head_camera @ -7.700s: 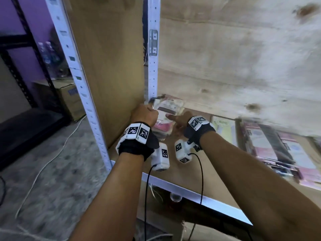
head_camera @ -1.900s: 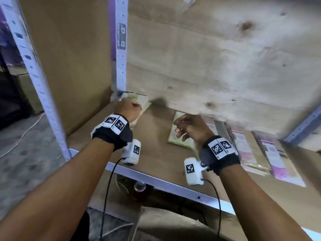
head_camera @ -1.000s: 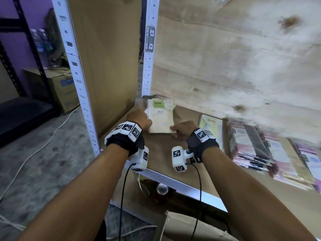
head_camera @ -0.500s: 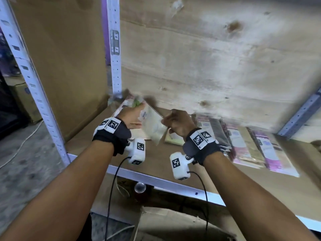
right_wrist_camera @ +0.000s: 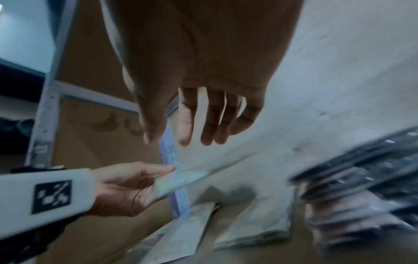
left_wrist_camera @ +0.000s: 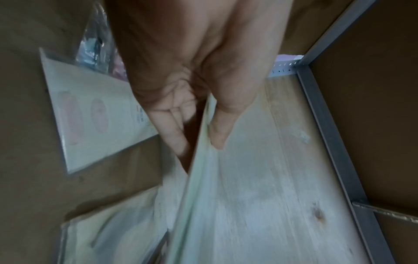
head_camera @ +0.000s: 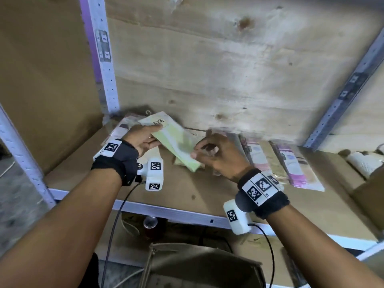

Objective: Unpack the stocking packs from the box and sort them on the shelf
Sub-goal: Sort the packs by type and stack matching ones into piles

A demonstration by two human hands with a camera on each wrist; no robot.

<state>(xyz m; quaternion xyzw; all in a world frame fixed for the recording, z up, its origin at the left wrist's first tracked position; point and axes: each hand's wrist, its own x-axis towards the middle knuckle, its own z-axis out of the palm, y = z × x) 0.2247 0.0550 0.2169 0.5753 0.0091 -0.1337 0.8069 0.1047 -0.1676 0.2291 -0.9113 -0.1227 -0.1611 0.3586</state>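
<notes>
A pale green stocking pack (head_camera: 172, 140) hangs tilted above the shelf board (head_camera: 187, 190). My left hand (head_camera: 145, 136) pinches its left end, thumb on top and fingers beneath; the left wrist view shows that pinch (left_wrist_camera: 199, 139) on the pack's edge (left_wrist_camera: 237, 196). My right hand (head_camera: 204, 149) hovers at the pack's lower right end. In the right wrist view its fingers (right_wrist_camera: 210, 125) hang relaxed and hold nothing, with the pack (right_wrist_camera: 181, 180) below them in my left hand (right_wrist_camera: 135, 185).
More packs lie on the board: a pile in the back left corner (head_camera: 122, 125), a green one (head_camera: 193, 134) under the held pack, and pink rows (head_camera: 257, 156) to the right. An open cardboard box (head_camera: 199, 265) stands below the front rail (head_camera: 176, 213).
Half a second ago both hands were on the pack. The right hand has since come off it and drawn back to the right. The left hand still holds it, turned label up.
</notes>
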